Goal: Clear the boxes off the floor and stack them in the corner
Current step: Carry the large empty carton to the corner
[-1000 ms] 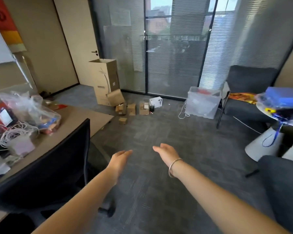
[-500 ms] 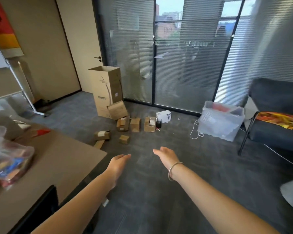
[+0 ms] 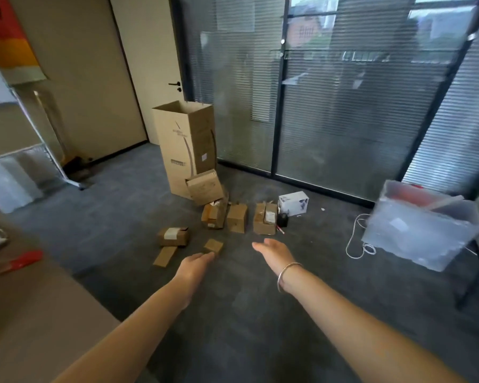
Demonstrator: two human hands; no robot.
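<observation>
- Left hand (image 3: 195, 265) and right hand (image 3: 274, 251): both outstretched, fingers relaxed, empty.
- Small boxes (image 3: 237, 221) scattered on carpet (image 3: 233, 313) before tall carton (image 3: 187, 145) near the glass wall.
- Judged light, stiff cardboard; grip opposite sides.
- Desk (image 3: 39, 313) edge at left; open floor ahead.

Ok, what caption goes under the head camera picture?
Both hands, left and right, reach empty toward small cardboard boxes scattered on the grey carpet.
</observation>
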